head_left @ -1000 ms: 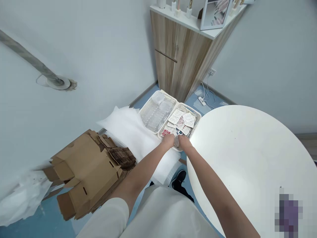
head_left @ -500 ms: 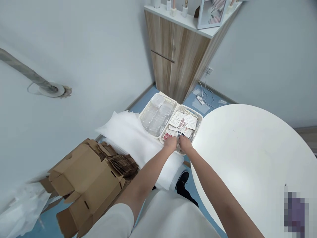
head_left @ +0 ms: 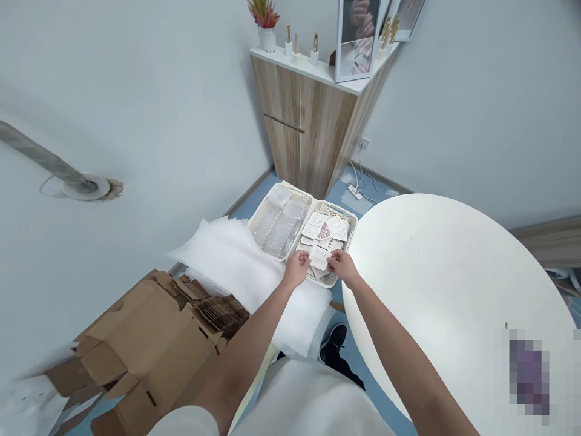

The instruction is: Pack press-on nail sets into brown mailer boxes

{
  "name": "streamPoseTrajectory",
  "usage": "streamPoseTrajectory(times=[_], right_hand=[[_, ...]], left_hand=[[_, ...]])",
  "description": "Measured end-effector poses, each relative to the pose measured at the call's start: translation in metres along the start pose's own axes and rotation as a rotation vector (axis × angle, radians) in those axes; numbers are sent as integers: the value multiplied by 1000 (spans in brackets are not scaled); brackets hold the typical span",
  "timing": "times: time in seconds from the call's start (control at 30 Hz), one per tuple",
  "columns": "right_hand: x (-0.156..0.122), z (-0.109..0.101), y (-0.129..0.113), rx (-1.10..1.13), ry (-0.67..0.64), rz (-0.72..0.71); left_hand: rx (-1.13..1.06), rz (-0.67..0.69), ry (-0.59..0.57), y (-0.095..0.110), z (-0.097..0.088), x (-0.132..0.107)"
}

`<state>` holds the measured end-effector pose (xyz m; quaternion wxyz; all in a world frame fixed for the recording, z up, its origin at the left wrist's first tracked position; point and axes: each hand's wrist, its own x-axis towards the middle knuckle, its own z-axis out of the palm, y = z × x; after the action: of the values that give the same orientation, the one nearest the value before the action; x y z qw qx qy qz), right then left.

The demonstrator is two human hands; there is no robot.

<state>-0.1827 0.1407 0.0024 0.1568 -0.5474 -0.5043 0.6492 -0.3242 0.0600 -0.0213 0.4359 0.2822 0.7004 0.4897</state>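
A white printed card [head_left: 320, 258] is stretched between my two hands over the near end of a cream perforated basket [head_left: 354, 223]. My left hand [head_left: 296, 269] is closed, its fingertips at the card's left edge. On the other side my right hand [head_left: 342, 266] pinches the right edge. Beneath and beyond lies a heap of loose printed cards [head_left: 336, 226], some with red or pink pictures. Joined to this basket's left is a second cream basket [head_left: 308, 212] containing clear plastic cases [head_left: 275, 230].
White foam sheets [head_left: 227, 248] lie left of the baskets, with flattened brown cardboard boxes [head_left: 136, 339] nearer me. A round white table [head_left: 454, 272] stands at right. Behind is a wood-grain cabinet [head_left: 313, 127]; a power strip [head_left: 354, 192] lies on the floor.
My hands have moved apart from a close, knuckled position in the basket, and the white card now shows between them. The view has shifted, showing more of the cabinet top.
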Motion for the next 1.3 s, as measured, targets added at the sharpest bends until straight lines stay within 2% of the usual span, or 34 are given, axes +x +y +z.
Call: streamPoseTrajectory(times=[0.2, 0.37, 0.53, 0.6, 0.7, 0.77, 0.8, 0.87, 0.93, 1.07, 1.17, 1.3], right_hand=[[-31, -9, -4, 199, 21, -24], [-73, -39, 3, 227, 75, -62], [-126, -91, 25, 196, 177, -134], [-149, -117, 39, 179, 212, -158], [-183, -159, 64, 147, 225, -167], [-204, -187, 82, 115, 204, -170], [-213, -201, 90, 93, 192, -177], [-229, -225, 105, 47, 178, -198], [-241, -247, 117, 6, 183, -215], [-259, -280, 132, 13, 269, -224], [-271, -295, 143, 129, 354, -203], [-284, -297, 162, 293, 301, -91]], left_hand=[[-210, -36, -71, 15, 15, -15], [-168, -23, -165, 29, 38, -35], [-42, -7, -392, 36, 80, -75], [58, 44, -461, 40, 100, -97], [250, 267, -507, 49, 132, -132], [347, 409, -597, 55, 154, -154], [377, 439, -655, 57, 167, -164], [396, 397, -750, 58, 193, -182], [366, 290, -796, 53, 219, -199], [235, 117, -752, 36, 258, -227], [127, 32, -660, 29, 270, -239], [58, -22, -606, 28, 273, -242]])
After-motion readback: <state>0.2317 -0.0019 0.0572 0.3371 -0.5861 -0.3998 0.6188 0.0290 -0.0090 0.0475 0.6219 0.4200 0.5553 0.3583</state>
